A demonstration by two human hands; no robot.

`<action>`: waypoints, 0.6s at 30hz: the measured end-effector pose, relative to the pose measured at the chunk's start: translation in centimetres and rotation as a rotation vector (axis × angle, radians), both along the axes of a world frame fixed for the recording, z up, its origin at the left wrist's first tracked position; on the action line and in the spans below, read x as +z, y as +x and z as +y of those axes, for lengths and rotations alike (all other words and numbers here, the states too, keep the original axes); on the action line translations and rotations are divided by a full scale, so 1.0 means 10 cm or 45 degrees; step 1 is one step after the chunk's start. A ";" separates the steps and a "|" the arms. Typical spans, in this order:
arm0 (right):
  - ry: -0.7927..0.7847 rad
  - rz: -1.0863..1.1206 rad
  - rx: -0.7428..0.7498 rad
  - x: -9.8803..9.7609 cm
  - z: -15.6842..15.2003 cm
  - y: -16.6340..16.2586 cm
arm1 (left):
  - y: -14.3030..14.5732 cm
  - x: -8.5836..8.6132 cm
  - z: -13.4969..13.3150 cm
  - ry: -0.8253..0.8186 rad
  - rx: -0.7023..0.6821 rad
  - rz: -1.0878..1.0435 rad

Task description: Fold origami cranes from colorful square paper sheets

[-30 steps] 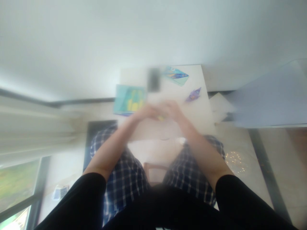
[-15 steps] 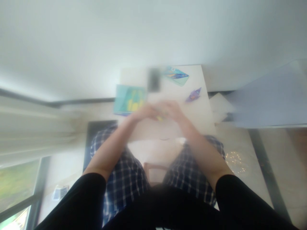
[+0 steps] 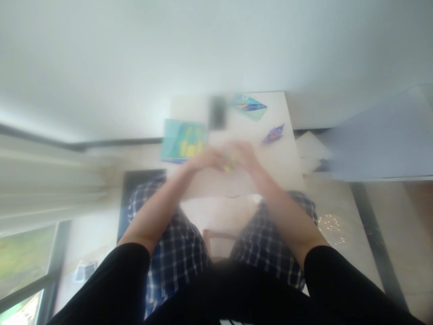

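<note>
The picture is blurred. My left hand (image 3: 206,159) and my right hand (image 3: 244,157) meet over the near half of a small pale table (image 3: 287,155), fingers curled together round a small yellow piece (image 3: 228,168), probably paper. Only slivers of it show between the fingers. Both forearms come up from black sleeves over my checked trousers.
A teal and yellow booklet (image 3: 182,141) lies at the table's left edge, a dark phone-like thing (image 3: 217,113) behind my hands. A teal folded paper (image 3: 249,107) and a purple folded paper figure (image 3: 273,133) lie at the far right. A pale blue sheet (image 3: 382,140) is on the right.
My hands have stayed in the same place over the table, with only slight shifts of the fingers round the yellow piece.
</note>
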State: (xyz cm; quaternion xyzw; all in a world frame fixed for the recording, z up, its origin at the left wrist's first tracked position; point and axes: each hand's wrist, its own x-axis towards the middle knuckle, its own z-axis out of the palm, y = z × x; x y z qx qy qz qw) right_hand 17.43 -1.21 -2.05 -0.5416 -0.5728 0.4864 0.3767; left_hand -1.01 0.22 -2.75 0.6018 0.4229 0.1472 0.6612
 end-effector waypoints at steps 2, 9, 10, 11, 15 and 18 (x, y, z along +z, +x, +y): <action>-0.024 -0.019 -0.034 0.01 0.00 0.00 | 0.02 0.00 -0.01 -0.002 0.012 0.006; -0.016 0.056 0.047 -0.07 0.03 0.01 | 0.04 0.03 -0.02 0.027 0.059 0.114; -0.003 0.040 0.050 -0.09 0.04 0.01 | 0.04 0.04 -0.01 0.029 0.054 0.119; 0.009 0.025 0.041 -0.10 0.04 0.02 | 0.03 0.04 -0.01 0.031 0.048 0.117; 0.057 0.069 -0.091 -0.08 0.08 0.04 | 0.06 0.01 0.01 0.061 0.141 0.079; 0.054 0.099 -0.127 -0.04 0.11 0.06 | 0.07 -0.01 0.02 0.090 0.236 0.053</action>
